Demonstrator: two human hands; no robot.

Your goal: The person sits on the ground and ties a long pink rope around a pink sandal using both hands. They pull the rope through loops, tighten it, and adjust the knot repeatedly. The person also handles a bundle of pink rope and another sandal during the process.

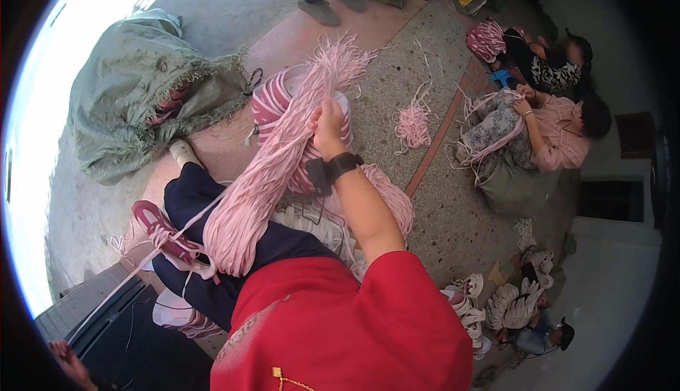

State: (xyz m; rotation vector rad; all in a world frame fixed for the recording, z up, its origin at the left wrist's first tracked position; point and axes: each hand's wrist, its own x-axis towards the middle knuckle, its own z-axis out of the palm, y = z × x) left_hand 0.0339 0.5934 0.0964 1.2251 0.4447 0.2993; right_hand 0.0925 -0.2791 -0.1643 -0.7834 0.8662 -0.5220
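My right hand (pixel 327 127), with a black watch on its wrist, is closed around a thick bundle of pale pink strips (pixel 258 193). The bundle runs from a frayed top end (pixel 340 58) down across my dark blue trouser leg (pixel 195 196). Behind the hand stands a round coil of pink and white strips (pixel 273 100). One thin pink strand (pixel 134 270) stretches taut from the bundle toward the lower left. My left hand (pixel 65 359) shows only partly at the lower left rim, near that strand's end; whether it grips the strand is hidden.
A green sack (pixel 134 93) lies at the left. A small heap of pink strips (pixel 414 122) sits on the speckled floor. Two seated people (pixel 552 129) handle pink strips at the right. White bundles (pixel 513 302) lie at the lower right, and someone's feet (pixel 322 5) stand at the top.
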